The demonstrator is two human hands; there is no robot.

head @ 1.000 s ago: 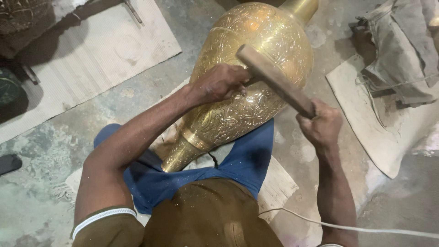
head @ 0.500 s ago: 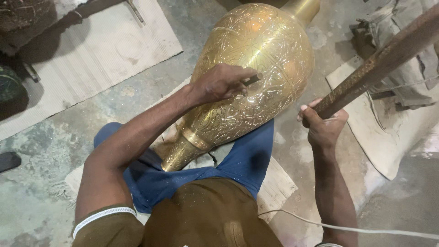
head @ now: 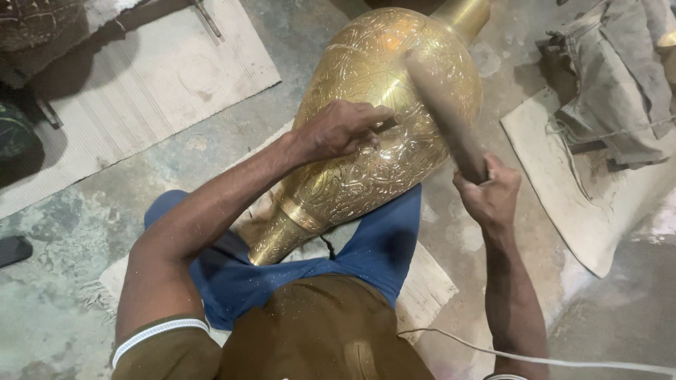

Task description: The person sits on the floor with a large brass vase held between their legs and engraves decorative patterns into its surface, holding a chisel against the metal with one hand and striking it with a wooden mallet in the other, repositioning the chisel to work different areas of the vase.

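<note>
the left hand (head: pixel 341 130) pinches a thin dark metal tool (head: pixel 386 125) on the big carved brass vase (head: pixel 380 127) to hold it steady — right hand (head: pixel 489 197) fingers wrap tight round a long brown wooden stick (head: pixel 443 116).

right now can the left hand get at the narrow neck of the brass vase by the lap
Probably yes. The left hand rests on the brass vase belly pinching a small tool; the narrow neck lies uncovered below it, nothing between. The right hand holds the wooden stick aside.
</note>
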